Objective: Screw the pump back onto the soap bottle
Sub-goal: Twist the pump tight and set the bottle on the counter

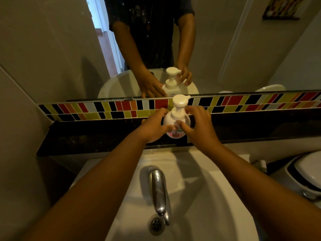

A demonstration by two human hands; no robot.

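A round white soap bottle [171, 120] with a pink label stands upright on the dark ledge [86, 136] behind the sink. Its white pump [179, 101] sits on the bottle's neck, nozzle pointing right. My left hand [153, 126] wraps the bottle's left side. My right hand [198, 124] is against the right side, thumb on the front of the bottle and fingers curled near the pump collar. Whether the collar is fully seated is hidden by my fingers.
A white sink [199, 197] with a chrome tap [159, 190] and drain [156, 223] lies below my arms. A mirror [69, 49] above the coloured tile strip [243, 102] reflects the bottle and hands. A toilet cistern lid [307, 171] sits at the right.
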